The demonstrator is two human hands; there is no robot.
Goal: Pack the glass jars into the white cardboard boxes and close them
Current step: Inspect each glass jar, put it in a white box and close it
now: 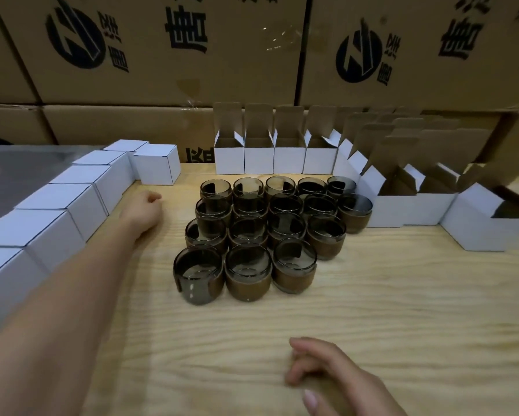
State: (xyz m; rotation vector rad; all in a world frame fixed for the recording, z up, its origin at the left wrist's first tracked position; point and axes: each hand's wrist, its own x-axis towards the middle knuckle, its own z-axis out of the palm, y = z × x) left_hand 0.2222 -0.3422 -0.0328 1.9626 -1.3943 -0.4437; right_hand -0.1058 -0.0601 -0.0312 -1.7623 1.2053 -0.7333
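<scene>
At the middle of the wooden table [372,301], the glass jars [285,226] stand upright in a tight cluster of four rows, mouths up, each touching its neighbours. The glass is dark and smoky, and a brown band wraps the lower half of each jar. None of the jars in view is inside a box. Closed white boxes [72,205] run in a line along the left side of the table, side by side, and the far end of the line turns towards the jars. Open white boxes [259,159] stand behind the jars with lid flaps raised: four in a straight row at the back, then more curving round to the right of the cluster. The nearest ones on the right sit just beside the jars. Left hand [142,205]: arm stretched forward, the hand lying between the closed boxes and the jars, fingers curled under, nothing seen in its grasp. Right hand [324,373]: low at the near edge, fingers loosely bent over the table, holding nothing, well apart from the jars. Large brown cartons [192,55] with dark printed marks are stacked behind the table.
</scene>
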